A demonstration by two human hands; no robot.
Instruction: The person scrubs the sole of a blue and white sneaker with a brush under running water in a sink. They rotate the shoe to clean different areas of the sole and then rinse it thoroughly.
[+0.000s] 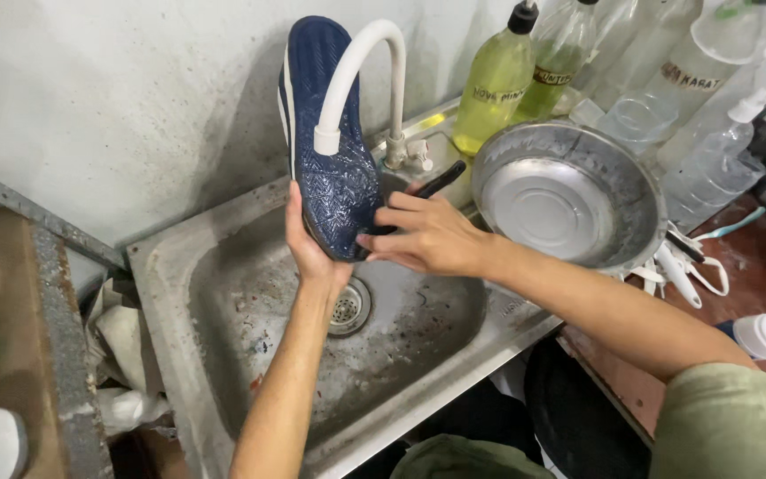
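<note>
Navy shoe (330, 151) stands sole-out over the sink (223, 266); our left hand (308, 244) clasps its heel, our right hand (427, 235) closes on a dark brush (441, 180) beside it. We judge scrubbing underway; steady, firm strokes seem needed.

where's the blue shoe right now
In the head view, left of centre, the blue shoe is held sole-out over the sink, behind the white faucet, between the left hand and right hand.
</note>
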